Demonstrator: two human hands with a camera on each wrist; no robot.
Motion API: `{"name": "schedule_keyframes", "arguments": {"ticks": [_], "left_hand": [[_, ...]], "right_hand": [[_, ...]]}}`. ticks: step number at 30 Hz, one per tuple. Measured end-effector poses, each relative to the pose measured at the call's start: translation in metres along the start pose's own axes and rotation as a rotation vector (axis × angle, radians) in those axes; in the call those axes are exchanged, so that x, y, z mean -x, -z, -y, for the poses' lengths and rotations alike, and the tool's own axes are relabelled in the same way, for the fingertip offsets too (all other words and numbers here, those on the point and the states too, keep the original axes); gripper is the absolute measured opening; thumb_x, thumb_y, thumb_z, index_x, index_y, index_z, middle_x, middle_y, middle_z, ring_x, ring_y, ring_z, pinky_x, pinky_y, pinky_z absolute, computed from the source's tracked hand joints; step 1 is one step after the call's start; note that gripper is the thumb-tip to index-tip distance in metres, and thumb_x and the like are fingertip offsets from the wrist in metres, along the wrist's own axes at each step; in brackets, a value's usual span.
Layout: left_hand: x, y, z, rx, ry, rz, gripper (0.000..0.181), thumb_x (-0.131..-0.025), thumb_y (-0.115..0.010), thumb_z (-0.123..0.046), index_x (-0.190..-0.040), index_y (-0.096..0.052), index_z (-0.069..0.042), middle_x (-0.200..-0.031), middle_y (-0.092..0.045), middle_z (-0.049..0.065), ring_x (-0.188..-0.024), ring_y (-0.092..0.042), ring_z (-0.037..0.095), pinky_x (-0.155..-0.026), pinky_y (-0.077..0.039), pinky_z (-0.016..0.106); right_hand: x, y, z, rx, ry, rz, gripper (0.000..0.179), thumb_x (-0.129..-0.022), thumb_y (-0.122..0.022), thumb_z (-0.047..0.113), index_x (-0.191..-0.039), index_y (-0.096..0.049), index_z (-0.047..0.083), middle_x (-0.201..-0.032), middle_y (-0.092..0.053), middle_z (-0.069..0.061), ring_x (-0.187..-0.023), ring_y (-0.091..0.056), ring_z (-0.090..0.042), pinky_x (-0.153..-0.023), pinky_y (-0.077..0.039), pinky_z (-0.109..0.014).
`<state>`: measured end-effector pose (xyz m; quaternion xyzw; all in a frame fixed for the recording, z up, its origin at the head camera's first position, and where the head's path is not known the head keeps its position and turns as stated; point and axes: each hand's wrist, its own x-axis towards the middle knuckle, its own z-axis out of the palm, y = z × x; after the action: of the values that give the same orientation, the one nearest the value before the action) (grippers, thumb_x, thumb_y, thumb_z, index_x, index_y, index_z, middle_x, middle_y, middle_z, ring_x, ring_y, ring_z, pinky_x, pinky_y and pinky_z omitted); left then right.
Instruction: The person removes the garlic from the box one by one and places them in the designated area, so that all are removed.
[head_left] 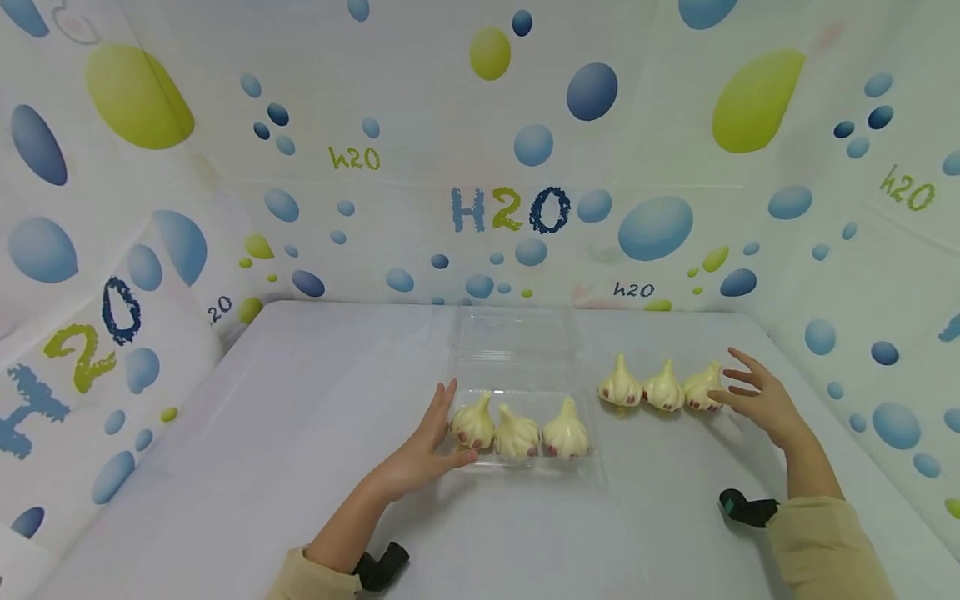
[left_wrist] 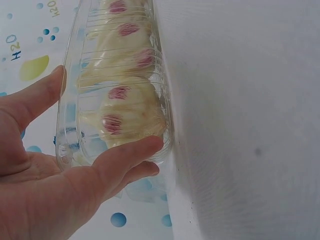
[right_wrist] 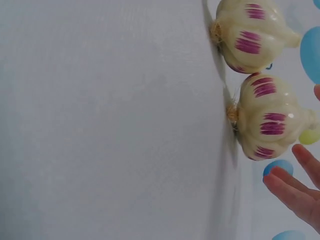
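My left hand (head_left: pixel 427 458) rests against the left end of a clear plastic clamshell box (head_left: pixel 596 442), fingers straight along its side and thumb at the front rim. In the left wrist view the fingers (left_wrist: pixel 125 157) touch the box's end wall. Inside stand three garlic bulbs (head_left: pixel 566 429) in a row, necks up. To the right, three more garlic bulbs (head_left: pixel 663 387) stand on the table. My right hand (head_left: pixel 761 400), fingers spread, is beside the rightmost bulb (head_left: pixel 701 387); the right wrist view shows a gap between its fingertips (right_wrist: pixel 275 175) and the nearest bulb (right_wrist: pixel 270 117).
The box's clear lid (head_left: pixel 513 333) lies folded back behind it. A white cloth (head_left: pixel 337 375) covers the table. Behind and at both sides hang printed curtains (head_left: pixel 420 100). Black wrist mounts (head_left: pixel 750 508) sit by both sleeves.
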<state>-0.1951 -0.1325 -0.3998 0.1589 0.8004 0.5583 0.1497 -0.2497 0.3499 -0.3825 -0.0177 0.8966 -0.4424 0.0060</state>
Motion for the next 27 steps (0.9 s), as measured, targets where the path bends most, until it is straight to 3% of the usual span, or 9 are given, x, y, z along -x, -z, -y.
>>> {"name": "schedule_keyframes", "arguments": {"ticks": [5, 9, 11, 13, 17, 19, 22, 26, 27], "left_hand": [[-0.002, 0.0, 0.0, -0.012, 0.005, -0.011, 0.093, -0.086, -0.065, -0.018, -0.147, 0.005, -0.028, -0.149, 0.022, 0.01, -0.133, -0.013, 0.044, -0.103, -0.019, 0.056], [-0.003, 0.0, 0.001, -0.02, 0.008, -0.015, 0.093, -0.086, -0.065, -0.019, -0.147, 0.004, -0.028, -0.149, 0.021, 0.01, -0.133, -0.015, 0.044, -0.103, -0.02, 0.055], [-0.003, -0.001, 0.001, -0.019, 0.008, -0.014, 0.093, -0.086, -0.065, -0.019, -0.147, 0.004, -0.028, -0.149, 0.021, 0.011, -0.132, -0.015, 0.044, -0.103, -0.02, 0.055], [-0.002, -0.001, 0.0, -0.015, 0.006, -0.01, 0.093, -0.086, -0.065, -0.018, -0.148, 0.004, -0.027, -0.149, 0.021, 0.011, -0.132, -0.015, 0.045, -0.103, -0.02, 0.055], [-0.001, -0.001, -0.001, -0.016, -0.002, -0.005, 0.092, -0.086, -0.065, -0.018, -0.148, 0.004, -0.025, -0.149, 0.021, 0.012, -0.132, -0.014, 0.046, -0.103, -0.019, 0.057], [0.0, -0.001, -0.001, -0.018, -0.002, -0.007, 0.092, -0.086, -0.065, -0.018, -0.148, 0.004, -0.025, -0.149, 0.021, 0.012, -0.132, -0.014, 0.045, -0.103, -0.019, 0.057], [0.0, -0.001, -0.002, -0.022, -0.006, -0.01, 0.092, -0.086, -0.065, -0.018, -0.148, 0.003, -0.027, -0.15, 0.02, 0.012, -0.133, -0.013, 0.044, -0.103, -0.018, 0.057], [0.0, -0.001, -0.002, -0.028, -0.009, -0.015, 0.092, -0.086, -0.064, -0.017, -0.148, 0.003, -0.026, -0.15, 0.02, 0.011, -0.134, -0.011, 0.042, -0.103, -0.018, 0.056], [0.0, -0.001, -0.002, -0.03, -0.009, -0.017, 0.091, -0.086, -0.064, -0.017, -0.148, 0.003, -0.026, -0.15, 0.02, 0.011, -0.134, -0.011, 0.042, -0.103, -0.018, 0.056]], "right_hand": [[0.005, 0.002, 0.008, -0.019, 0.004, -0.038, 0.084, -0.09, -0.058, 0.032, -0.148, -0.001, 0.015, -0.138, -0.025, -0.036, -0.121, -0.029, -0.054, -0.082, -0.048, -0.039], [0.007, 0.003, 0.015, -0.042, 0.018, -0.064, 0.082, -0.091, -0.056, 0.032, -0.148, 0.001, 0.015, -0.138, -0.025, -0.036, -0.12, -0.03, -0.054, -0.068, -0.045, -0.013], [0.009, 0.002, 0.02, -0.05, 0.013, -0.075, 0.083, -0.091, -0.055, 0.033, -0.148, 0.002, 0.015, -0.138, -0.025, -0.036, -0.12, -0.031, -0.053, -0.065, -0.042, -0.008], [0.01, 0.002, 0.024, -0.037, 0.001, -0.096, 0.084, -0.09, -0.056, 0.036, -0.148, 0.001, 0.016, -0.138, -0.026, -0.035, -0.12, -0.032, -0.053, -0.066, -0.044, -0.011], [0.004, 0.001, 0.018, -0.005, -0.033, -0.199, 0.085, -0.086, -0.06, 0.043, -0.148, -0.006, 0.024, -0.139, -0.03, -0.029, -0.121, -0.035, -0.05, -0.082, -0.049, -0.04], [-0.004, 0.0, 0.005, 0.033, -0.032, -0.275, 0.083, -0.083, -0.062, 0.047, -0.147, -0.011, 0.032, -0.139, -0.036, -0.023, -0.121, -0.04, -0.044, -0.082, -0.049, -0.041], [-0.014, -0.003, -0.009, 0.046, -0.031, -0.358, 0.078, -0.081, -0.062, 0.049, -0.144, -0.017, 0.04, -0.138, -0.041, -0.013, -0.119, -0.045, -0.033, -0.077, -0.051, -0.03], [-0.013, -0.011, 0.005, -0.045, -0.008, -0.383, 0.075, -0.083, -0.065, 0.041, -0.144, -0.022, 0.035, -0.136, -0.043, -0.011, -0.118, -0.047, -0.027, -0.079, -0.05, -0.031], [-0.011, -0.013, 0.014, -0.067, -0.005, -0.37, 0.075, -0.083, -0.065, 0.039, -0.145, -0.022, 0.033, -0.137, -0.041, -0.014, -0.12, -0.045, -0.03, -0.083, -0.049, -0.038]]}}
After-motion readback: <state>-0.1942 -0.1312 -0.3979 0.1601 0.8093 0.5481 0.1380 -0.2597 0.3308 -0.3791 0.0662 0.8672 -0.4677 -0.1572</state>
